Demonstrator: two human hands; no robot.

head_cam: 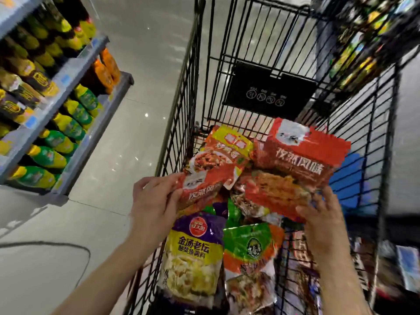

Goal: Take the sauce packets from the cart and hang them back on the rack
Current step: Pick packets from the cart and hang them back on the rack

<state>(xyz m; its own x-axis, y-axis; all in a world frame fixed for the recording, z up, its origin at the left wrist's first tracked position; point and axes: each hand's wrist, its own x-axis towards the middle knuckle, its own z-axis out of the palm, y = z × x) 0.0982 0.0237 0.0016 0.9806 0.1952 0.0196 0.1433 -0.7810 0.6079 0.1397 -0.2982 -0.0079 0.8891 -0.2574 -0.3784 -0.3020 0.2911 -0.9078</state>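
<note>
Sauce packets fill the black wire shopping cart, and both hands are over the heap. The left hand pinches a red packet by its left edge, thumb on the front and fingers curled behind; a red-and-yellow packet fans out just behind it, touching it, though whether the same hand holds it I cannot tell. The right hand grips the lower edge of a larger red packet, fingers curled round its corner, lifting it above the pile. Below and between the two wrists lie a purple-and-yellow packet and, just beside it on the right, a green-and-orange packet, both loose in the cart. To the left stands a grey shelf of bottles with yellow and green labels, well apart from the cart across a pale tiled floor.
</note>
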